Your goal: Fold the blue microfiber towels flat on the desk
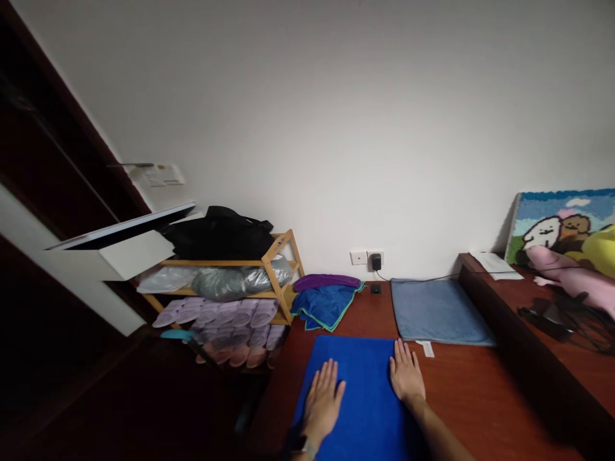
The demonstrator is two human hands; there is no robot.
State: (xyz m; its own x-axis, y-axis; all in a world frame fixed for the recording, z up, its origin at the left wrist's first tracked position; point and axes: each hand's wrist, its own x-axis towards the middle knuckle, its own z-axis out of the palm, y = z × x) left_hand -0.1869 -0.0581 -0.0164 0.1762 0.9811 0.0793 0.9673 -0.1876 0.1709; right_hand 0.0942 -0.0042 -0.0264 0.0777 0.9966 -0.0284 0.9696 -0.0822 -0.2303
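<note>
A bright blue cloth [368, 378] lies spread flat on the reddish-brown wooden table [456, 378]. My left hand [323, 400] rests palm down on the cloth's left part, fingers stretched out; a watch [303, 445] is on that wrist. Along the cloth's right edge, my right hand [407, 371] lies flat with its fingers extended, partly over the bare wood. Beyond it is a grey-blue cloth [437, 310] with a white tag [426, 349] at its near edge. A crumpled blue cloth with green edging [324, 304] and a purple cloth [329, 282] lie at the back left.
Left of the table stands a wooden rack [278, 275] with slippers [240, 312], plastic-wrapped items, a black bag [221, 237] and a white box [134, 250]. A raised ledge [538, 301] on the right holds plush toys, cables and a picture [552, 221]. A plugged-in adapter [376, 261] trails a cord.
</note>
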